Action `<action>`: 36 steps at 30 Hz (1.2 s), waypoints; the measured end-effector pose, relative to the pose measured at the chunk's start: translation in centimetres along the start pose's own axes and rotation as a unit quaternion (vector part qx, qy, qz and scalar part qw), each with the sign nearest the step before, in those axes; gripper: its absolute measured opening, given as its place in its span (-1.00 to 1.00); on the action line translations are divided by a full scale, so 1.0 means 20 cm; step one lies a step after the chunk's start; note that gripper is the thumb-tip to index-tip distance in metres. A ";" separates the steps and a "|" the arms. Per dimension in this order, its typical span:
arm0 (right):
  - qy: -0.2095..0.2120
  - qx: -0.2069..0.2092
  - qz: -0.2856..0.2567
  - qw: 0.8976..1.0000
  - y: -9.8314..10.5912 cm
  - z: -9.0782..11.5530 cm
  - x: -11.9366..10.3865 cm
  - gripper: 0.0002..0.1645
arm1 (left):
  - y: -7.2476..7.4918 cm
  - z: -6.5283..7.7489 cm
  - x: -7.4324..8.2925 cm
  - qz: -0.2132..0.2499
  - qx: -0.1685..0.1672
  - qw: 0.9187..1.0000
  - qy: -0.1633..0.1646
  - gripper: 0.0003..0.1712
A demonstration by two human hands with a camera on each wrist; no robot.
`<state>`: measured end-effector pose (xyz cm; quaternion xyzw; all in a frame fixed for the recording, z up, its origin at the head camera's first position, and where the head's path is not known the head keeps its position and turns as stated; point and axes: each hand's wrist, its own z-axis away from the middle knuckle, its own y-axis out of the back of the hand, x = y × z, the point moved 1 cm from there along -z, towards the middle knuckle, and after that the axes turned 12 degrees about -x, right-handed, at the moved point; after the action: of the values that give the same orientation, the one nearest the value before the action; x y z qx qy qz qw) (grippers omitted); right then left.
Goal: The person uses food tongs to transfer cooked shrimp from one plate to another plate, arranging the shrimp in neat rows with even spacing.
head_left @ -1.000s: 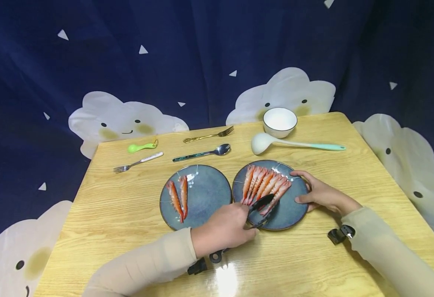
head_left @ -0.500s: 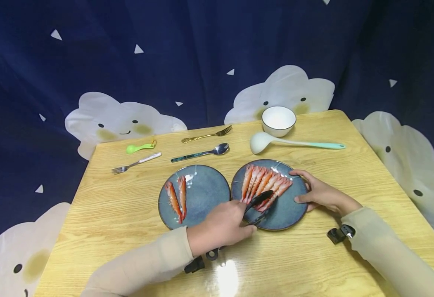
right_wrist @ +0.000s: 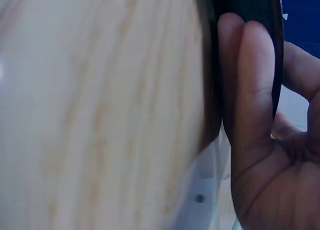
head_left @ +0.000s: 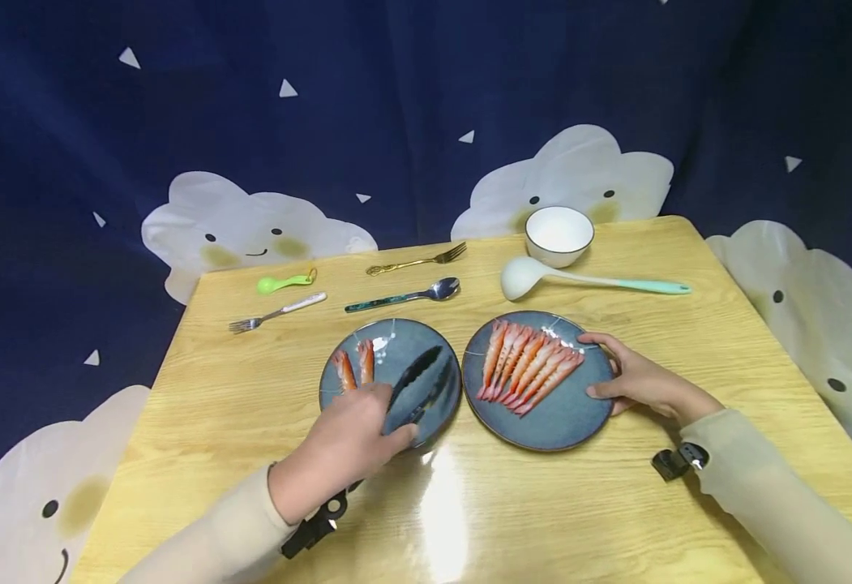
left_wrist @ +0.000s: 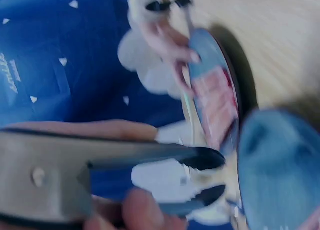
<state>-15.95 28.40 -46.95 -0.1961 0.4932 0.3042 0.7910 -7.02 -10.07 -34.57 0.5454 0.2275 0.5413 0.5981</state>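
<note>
My left hand (head_left: 345,430) grips a pair of tongs (left_wrist: 45,175) with black tips. In the head view the tips hover over the left blue plate (head_left: 404,332); the left wrist view shows them apart with nothing between. Two shrimp (head_left: 367,361) lie at that plate's left side, their lower parts hidden behind the hand. Several more shrimp (head_left: 531,365) fan out in a row on the right blue plate (head_left: 564,422). At its right rim my right hand (head_left: 640,381) holds on, and the right wrist view shows fingers (right_wrist: 255,74) beneath the plate.
Along the back of the wooden table (head_left: 513,511) lie a green measuring spoon (head_left: 280,282), a white-handled fork (head_left: 276,314), a gold fork (head_left: 418,261), a spoon (head_left: 404,298) and a ladle (head_left: 586,280). A white bowl (head_left: 559,235) stands behind the ladle.
My left hand has swung the tongs leftward from the shrimp on the right plate to above the left plate, carrying nothing. The right hand stays at its plate rim.
</note>
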 end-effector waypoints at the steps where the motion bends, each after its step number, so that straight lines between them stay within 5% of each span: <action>1: 0.000 0.001 0.001 1.000 0.00 0.00 0.00 0.03 | 0.00 0.02 -0.03 -0.015 0.011 1.000 0.021 -0.55; 5: -0.005 0.004 0.009 1.000 0.00 0.00 0.00 0.03 | 0.01 0.10 -0.14 -0.030 0.022 0.994 0.102 -0.50; 9: -0.011 0.008 0.015 1.000 0.00 0.00 0.00 0.03 | 0.01 0.16 -0.21 -0.024 0.010 0.990 0.139 -0.44; 22: -0.012 0.008 0.012 1.000 -0.01 0.00 0.00 0.03 | 0.02 0.13 -0.30 0.050 -0.031 0.990 0.124 -0.57; 36: -0.014 0.009 0.003 1.000 0.00 0.01 -0.01 0.02 | 0.06 0.13 -0.31 0.137 -0.071 0.976 0.156 -0.63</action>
<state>-15.91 28.33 -46.67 -0.1833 0.4851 0.3046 0.7989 -7.30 -16.88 -34.65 0.4366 0.2024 0.7109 0.5128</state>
